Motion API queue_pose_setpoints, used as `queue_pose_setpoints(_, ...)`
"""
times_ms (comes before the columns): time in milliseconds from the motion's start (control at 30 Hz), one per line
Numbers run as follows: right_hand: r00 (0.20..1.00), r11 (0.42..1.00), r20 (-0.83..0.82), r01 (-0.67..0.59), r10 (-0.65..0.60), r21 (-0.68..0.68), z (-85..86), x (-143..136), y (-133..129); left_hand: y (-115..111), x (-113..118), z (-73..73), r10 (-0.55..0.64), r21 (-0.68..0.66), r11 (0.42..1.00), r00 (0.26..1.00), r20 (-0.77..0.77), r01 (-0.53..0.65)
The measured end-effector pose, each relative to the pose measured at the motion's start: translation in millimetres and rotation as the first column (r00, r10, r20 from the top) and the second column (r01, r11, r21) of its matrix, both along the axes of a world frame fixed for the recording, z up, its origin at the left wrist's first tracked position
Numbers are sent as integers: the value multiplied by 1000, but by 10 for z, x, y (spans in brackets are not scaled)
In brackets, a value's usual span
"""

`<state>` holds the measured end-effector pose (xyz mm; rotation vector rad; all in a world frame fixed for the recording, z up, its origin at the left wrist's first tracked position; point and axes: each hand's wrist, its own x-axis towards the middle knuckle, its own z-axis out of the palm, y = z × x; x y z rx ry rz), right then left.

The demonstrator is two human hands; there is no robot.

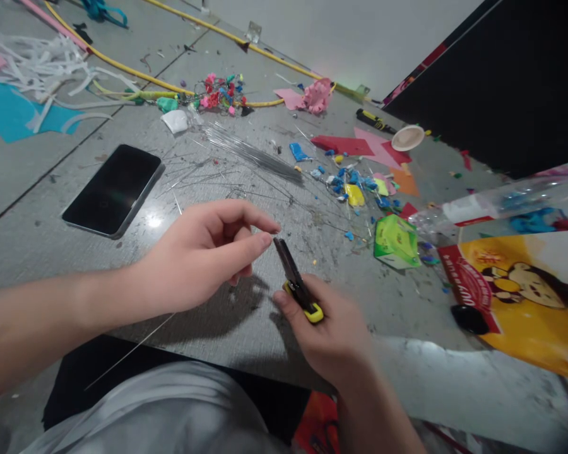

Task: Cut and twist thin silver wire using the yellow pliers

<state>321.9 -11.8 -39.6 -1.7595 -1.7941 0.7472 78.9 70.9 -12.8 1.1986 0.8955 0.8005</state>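
The left forearm is laid nearly level from the left edge, and the left hand is turned in toward the middle, with its lower fingers curled and its index finger and thumb brought almost tip to tip. The left grip is narrow; whether a fine wire is pinched there cannot be made out. The right forearm is raised from below, slightly blurred, and by the right hand a black-and-yellow tool is held in a closed fist, its slim dark end pointed up and left, just beside the left fingertips. Both hands are held over the bench, a smooth grey surface marked by scuffs and specks. Beyond them a bundle of thin, straight, silvery wires is laid aslant, with loose strands strewn around it. To the left a flat, glossy phone is set down (a dim reflection is caught in its dark screen). To the right soft-looking blue lumps are scattered, and nearer, a faceted green packet is placed beside a clear plastic bottle and a shiny yellow bag.
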Motion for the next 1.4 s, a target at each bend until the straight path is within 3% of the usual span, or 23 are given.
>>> queue_pose_setpoints(633,999,999,21,-31,32,-28,0,37,-24,11,-9,-29,-19,16,1000,1000,-5,19)
queue_pose_setpoints(1067,1000,999,26,-2,1,38,-57,70,24,119,-23,-83,-145,-72,986,988,53,148)
queue_pose_setpoints(1267,988,992,-138,-85,71,-97,-46,107,53,274,-49,-289,-280,151,955,942,186,254)
queue_pose_setpoints(1400,933,953,-350,-177,83,-245,-56,121,59,383,-63,-370,-234,325,930,958,164,171)
